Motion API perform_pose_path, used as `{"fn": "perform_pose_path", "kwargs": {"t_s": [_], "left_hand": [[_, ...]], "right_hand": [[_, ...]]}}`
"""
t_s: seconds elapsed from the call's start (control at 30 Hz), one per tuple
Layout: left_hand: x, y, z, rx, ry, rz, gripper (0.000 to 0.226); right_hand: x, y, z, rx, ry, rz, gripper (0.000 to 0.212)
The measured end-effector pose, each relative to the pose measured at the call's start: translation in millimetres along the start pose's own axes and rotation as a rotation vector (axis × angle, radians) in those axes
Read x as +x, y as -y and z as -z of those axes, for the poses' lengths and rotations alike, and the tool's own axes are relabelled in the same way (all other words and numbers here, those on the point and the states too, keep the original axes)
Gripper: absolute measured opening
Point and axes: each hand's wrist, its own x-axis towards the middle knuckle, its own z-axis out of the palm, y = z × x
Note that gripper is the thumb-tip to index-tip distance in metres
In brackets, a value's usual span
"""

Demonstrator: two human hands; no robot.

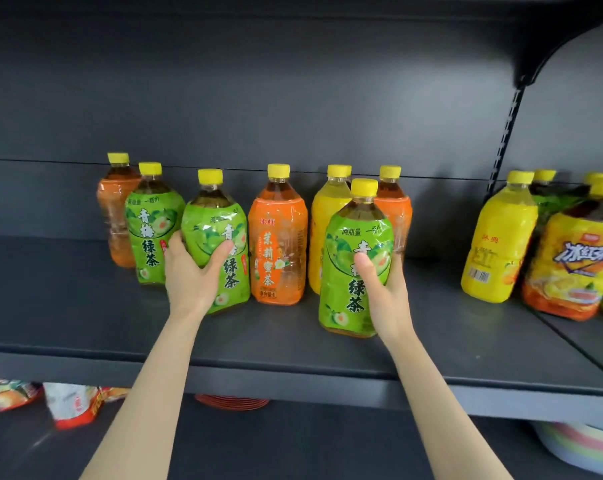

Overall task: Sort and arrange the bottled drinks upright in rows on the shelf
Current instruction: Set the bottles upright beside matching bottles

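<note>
My left hand (192, 271) grips an upright green-label tea bottle (220, 220) near the middle of the dark shelf (85, 306). My right hand (385, 289) grips another green-label bottle (348, 237), upright and closer to the shelf's front. A third green-label bottle (151, 223) stands just left of my left hand. Between my hands stands an orange-label bottle (279, 244). A yellow bottle (322, 223) and an orange one (395, 209) stand behind the right-hand bottle. At the far left back is one more orange bottle (114, 216).
On the shelf's right stand a yellow bottle (497, 244), a large iced-tea bottle (577, 265) and others behind them. A bracket upright (508, 133) divides the bays. Below are snack bags (71, 403), red plates (230, 401) and pastel bowls (584, 448).
</note>
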Motion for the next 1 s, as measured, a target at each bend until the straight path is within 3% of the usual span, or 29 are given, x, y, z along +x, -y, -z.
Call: {"fn": "perform_pose_path", "kwargs": {"t_s": [0.13,0.37,0.53,0.6,0.67,0.77,0.9,1.0], "left_hand": [[-35.1,-9.6,20.5,-0.122,0.024,0.055,0.085],[-78.6,-39.9,8.1,-0.401,0.122,0.077,0.056],[-112.8,-67.4,-16.8,-0.481,0.193,0.081,0.048],[-125.9,-84.2,-28.6,-0.511,0.227,0.079,0.058],[-142.0,-102.6,-43.0,-0.555,0.264,0.083,0.065],[-174.4,-130.9,-68.2,-0.580,0.319,0.086,0.056],[-236.5,-166.4,-108.6,-0.626,0.397,0.117,0.056],[-286.8,-193.7,-141.3,-0.655,0.432,0.140,0.060]], "right_hand": [[-1.3,1.3,-0.7,0.021,-0.008,-0.029,0.074],[-20.3,12.5,3.6,0.101,-0.077,-0.046,0.063],[-39.5,31.6,40.4,0.106,-0.138,0.004,0.047],[-45.5,43.8,63.0,0.060,-0.164,0.034,0.046],[-51.1,55.6,89.0,0.014,-0.200,0.045,0.053],[-65.1,70.3,132.8,-0.050,-0.259,0.027,0.084],[-92.9,88.3,206.7,-0.109,-0.283,0.024,0.050],[-110.7,98.1,268.3,-0.200,-0.314,-0.012,0.049]]}}
